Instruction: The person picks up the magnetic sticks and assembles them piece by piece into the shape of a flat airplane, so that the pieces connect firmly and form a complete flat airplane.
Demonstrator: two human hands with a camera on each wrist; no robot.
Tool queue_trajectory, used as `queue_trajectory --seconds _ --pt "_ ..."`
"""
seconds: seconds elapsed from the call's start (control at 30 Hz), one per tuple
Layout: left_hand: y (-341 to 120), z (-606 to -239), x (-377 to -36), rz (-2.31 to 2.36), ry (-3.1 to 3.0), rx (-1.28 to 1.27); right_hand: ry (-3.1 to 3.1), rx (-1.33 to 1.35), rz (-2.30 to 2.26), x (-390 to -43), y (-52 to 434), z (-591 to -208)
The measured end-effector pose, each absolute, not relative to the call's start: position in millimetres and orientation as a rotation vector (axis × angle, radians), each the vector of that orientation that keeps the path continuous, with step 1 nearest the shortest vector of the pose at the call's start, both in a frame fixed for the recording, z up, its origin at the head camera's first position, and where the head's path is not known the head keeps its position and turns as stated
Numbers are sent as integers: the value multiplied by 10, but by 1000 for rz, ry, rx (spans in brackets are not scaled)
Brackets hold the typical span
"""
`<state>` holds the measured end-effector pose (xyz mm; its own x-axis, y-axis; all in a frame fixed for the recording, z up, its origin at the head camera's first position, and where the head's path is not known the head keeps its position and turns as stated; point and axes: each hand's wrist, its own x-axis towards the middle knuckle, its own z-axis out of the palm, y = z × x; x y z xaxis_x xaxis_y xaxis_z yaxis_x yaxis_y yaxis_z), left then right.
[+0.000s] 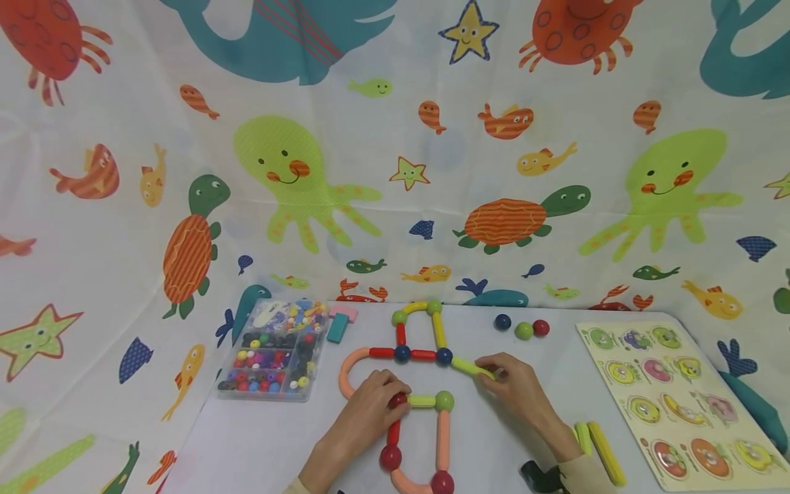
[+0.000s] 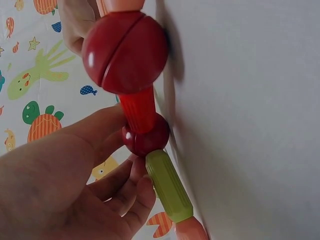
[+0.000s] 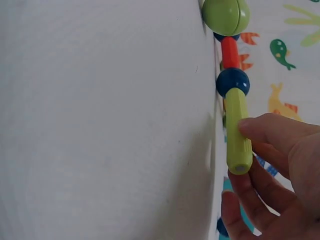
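Red plastic sat under our left hand: its fingers were curled on a dark red ball at a corner of the rod-and-ball figure, thumb on one side and fingertips on the other; a red rod ran from that ball to a larger red ball, and a green rod ran off the other way. Our right hand pinched the free end of a yellow-green rod between thumb and fingers; the rod's far end met a blue ball, with an orange-red rod and a green ball in line past it. The hands were apart, one on each side of the figure, which lay flat on the white table; its upper part was a small frame of yellow and red rods, its lower a loop of peach and red ones. Behind it lay three loose balls, blue, green and red; to the left stood a clear bead box with a teal block beside it; to the right lay spare yellow rods and a peg puzzle board; a sea-creature cloth hung behind.
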<state>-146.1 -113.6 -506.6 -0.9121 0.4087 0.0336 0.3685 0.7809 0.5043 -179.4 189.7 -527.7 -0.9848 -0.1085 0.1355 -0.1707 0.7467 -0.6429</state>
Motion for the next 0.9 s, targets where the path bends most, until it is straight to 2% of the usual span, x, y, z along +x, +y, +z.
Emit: queue_trajectory --seconds 0.3,0.6,0.9 --pt "-1126 -5037 -1445 808 2875 628 -2846 109 1027 -1638 2140 -5124" --pt "-1121 -5016 -1450 797 2861 606 -2756 -72 875 -1217 2734 -5037" --pt "-1115 -5019 -1457 787 2867 606 -2921 -606 901 -833 3202 -5042"
